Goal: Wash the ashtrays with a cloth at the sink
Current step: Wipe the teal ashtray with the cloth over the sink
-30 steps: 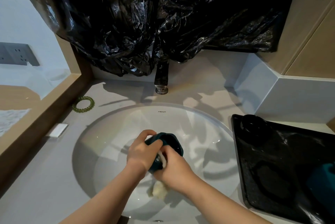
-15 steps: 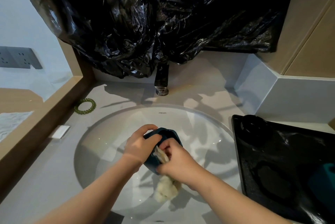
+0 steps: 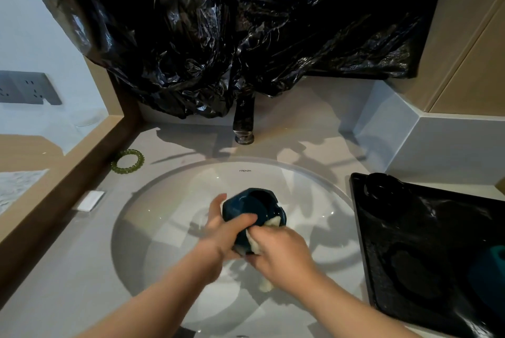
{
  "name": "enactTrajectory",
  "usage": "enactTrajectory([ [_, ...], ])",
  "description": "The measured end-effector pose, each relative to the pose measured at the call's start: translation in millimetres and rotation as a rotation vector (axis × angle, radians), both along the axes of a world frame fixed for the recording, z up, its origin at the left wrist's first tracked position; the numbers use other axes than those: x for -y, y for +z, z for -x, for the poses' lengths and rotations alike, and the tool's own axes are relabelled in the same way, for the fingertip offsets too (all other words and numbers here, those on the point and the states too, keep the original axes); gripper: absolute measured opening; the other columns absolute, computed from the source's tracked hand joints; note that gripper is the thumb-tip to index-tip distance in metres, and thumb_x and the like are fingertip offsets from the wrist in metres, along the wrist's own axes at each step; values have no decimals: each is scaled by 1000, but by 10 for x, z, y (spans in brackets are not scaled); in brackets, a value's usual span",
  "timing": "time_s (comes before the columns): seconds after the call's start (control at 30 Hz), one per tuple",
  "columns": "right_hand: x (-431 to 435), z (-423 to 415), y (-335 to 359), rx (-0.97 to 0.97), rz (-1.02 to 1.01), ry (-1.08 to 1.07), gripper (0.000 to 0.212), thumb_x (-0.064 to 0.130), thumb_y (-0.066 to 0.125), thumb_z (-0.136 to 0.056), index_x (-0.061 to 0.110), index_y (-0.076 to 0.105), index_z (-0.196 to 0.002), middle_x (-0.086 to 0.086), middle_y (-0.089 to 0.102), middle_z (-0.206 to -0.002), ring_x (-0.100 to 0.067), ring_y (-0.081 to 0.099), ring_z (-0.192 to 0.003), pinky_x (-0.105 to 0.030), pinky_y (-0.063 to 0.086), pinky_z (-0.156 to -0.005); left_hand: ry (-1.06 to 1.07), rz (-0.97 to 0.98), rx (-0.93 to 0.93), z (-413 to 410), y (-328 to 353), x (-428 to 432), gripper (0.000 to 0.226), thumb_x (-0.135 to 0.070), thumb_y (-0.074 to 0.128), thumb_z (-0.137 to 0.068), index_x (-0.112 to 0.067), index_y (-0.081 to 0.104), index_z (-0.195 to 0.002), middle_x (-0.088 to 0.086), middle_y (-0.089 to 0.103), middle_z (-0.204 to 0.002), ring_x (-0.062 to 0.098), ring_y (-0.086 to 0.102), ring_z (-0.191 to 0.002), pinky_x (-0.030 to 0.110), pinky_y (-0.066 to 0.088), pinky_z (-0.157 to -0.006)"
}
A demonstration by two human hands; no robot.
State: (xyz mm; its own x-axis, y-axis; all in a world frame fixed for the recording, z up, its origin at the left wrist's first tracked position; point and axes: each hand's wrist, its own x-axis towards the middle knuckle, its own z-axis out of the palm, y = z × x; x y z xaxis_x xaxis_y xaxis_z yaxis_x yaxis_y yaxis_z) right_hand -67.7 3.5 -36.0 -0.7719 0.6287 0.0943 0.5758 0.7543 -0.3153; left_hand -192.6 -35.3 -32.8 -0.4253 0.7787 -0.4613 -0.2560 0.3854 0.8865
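Over the white sink basin my left hand grips a dark teal ashtray, tilted with its hollow facing away from me. My right hand holds a pale wet cloth and presses it against the ashtray's near side and right rim. A tail of the cloth hangs below my right wrist. A black ashtray sits at the back corner of the black tray, and another teal ashtray lies at the tray's right edge.
The dark faucet stands behind the basin under a crumpled black plastic bag. A green coiled hair tie and a small white bar lie on the counter at the left, beside a wooden ledge.
Both hands have lifted the ashtray slightly. The cloth, earlier dangling in a clump below the ashtray, is now drawn up against its side and rim, with less hanging down.
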Motion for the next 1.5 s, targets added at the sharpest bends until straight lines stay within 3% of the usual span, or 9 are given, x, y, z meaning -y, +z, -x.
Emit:
enactTrajectory([
  [0.17,137,103,-90,-19,59,-4,25,25,53,-88,18,51,-112,-3,64,-106,-26,58,-100,-31,37,-78,128,101,10,-75,-121,16,29,-27,59,-89,-16,47,-113,12,62,-95,28,63,-79,40,57,-60],
  [0.27,-121,-99,-68,230,-161,210,26,16,58,-79,20,59,-104,-1,65,-97,-26,59,-100,-39,19,-113,130,118,-36,-1,-144,23,18,-27,58,-88,-15,50,-99,15,60,-99,38,62,-89,54,58,-68],
  [0.4,-266,-189,-124,389,-392,275,31,18,81,-41,30,63,-62,12,55,-52,-12,60,-56,-28,40,-99,13,108,-132,-13,-118,31,16,-28,59,-85,-16,50,-91,19,62,-101,41,64,-92,54,58,-66],
  [0.5,2,-123,-75,397,-191,198,31,17,80,-48,26,67,-74,4,64,-61,-18,61,-59,-21,43,-63,-12,139,-179,-22,-150,50,17,-30,58,-85,-16,51,-91,15,62,-97,36,62,-91,43,55,-71],
  [0.73,279,96,-31,-136,593,-202,23,26,63,-78,26,56,-100,5,65,-94,-18,61,-90,-28,45,-73,3,68,-292,-17,-148,61,15,-23,57,-88,-13,51,-97,2,57,-77,14,54,-67,24,39,-52],
  [0.93,-127,-246,-186,339,-344,121,21,18,76,-48,29,65,-61,13,60,-57,-10,63,-69,-32,32,-100,-29,24,-271,-57,-187,40,15,-24,60,-84,-14,52,-91,10,63,-86,29,61,-80,39,53,-67],
  [1.2,292,62,-49,-136,684,-277,22,15,61,-77,26,54,-94,5,62,-90,-17,59,-86,-26,44,-68,-1,45,-373,-22,-208,62,16,-26,59,-85,-15,52,-95,5,61,-85,18,58,-78,33,48,-69],
  [1.4,-64,-127,-108,395,-127,120,28,26,56,-83,17,63,-109,-3,65,-106,-24,53,-108,-31,14,-116,24,47,-297,20,-236,1,17,-29,60,-84,-17,48,-86,8,58,-84,26,57,-75,42,53,-66],
  [1.5,-69,-130,-143,486,-226,218,27,35,73,-63,17,68,-83,0,67,-76,-21,63,-78,-35,38,-106,-47,50,-344,-38,-256,-1,17,-31,61,-83,-21,51,-92,4,60,-87,23,59,-80,33,51,-65],
])
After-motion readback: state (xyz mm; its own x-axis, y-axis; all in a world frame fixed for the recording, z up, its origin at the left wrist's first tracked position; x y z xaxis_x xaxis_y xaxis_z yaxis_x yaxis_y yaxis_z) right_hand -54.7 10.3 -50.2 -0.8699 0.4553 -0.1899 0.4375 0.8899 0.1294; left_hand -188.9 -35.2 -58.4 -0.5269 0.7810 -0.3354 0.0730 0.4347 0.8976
